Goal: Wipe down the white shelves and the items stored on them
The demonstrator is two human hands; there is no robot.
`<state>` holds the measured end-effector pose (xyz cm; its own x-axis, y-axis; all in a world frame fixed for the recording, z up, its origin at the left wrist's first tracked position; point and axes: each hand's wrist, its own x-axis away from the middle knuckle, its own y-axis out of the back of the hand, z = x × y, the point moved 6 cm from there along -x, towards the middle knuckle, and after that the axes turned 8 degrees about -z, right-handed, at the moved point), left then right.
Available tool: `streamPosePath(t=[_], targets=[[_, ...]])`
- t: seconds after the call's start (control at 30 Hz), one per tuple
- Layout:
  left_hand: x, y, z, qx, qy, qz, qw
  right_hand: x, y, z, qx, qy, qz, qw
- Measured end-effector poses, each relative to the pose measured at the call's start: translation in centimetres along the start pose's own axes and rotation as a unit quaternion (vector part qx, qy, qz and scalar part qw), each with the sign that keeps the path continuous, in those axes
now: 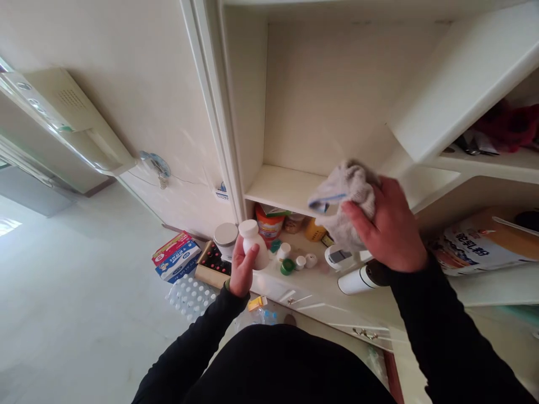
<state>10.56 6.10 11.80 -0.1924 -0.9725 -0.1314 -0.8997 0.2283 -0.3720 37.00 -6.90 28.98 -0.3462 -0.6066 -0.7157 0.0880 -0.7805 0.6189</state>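
My left hand [242,268] is wrapped round a white plastic bottle [256,247] with a white cap, held upright just in front of the cabinet. In my right hand [393,227] is a bunched grey cloth [351,196] with a blue stripe, raised before the shelf opening. Below the hands, on the cabinet's counter, stand a green-lidded jar [287,266] and several small white bottles [284,251]. A white device with a grey screen [339,256] lies under the cloth. Next to it a white flask [352,281] with a dark top is lying on its side.
An orange tub [269,224] and a white-lidded jar [226,234] stand at the back left. Boxes [177,257], a carton of dark bottles [204,272] and bottle packs [191,296] sit at lower left. Above is a cabinet shelf [282,188]; a printed bag [484,241] lies right.
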Motion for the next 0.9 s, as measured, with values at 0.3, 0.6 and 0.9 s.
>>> streamPosePath(t=[0.3,0.6,0.9], targets=[[0.9,1.6,2.4,-0.042,0.064,-0.008,0.997,0.7,-11.4,-5.9,0.183,0.075,0.157,0.967],[2.2,7.1,4.5,-0.059,0.132,-0.090,0.985,-4.9,-17.1,-4.9,0.217,-0.025,0.313,0.924],[1.3,7.6,1.4,-0.055,0.068,-0.076,0.993,-7.8,-23.9,4.5,0.119,0.045,0.334,0.934]])
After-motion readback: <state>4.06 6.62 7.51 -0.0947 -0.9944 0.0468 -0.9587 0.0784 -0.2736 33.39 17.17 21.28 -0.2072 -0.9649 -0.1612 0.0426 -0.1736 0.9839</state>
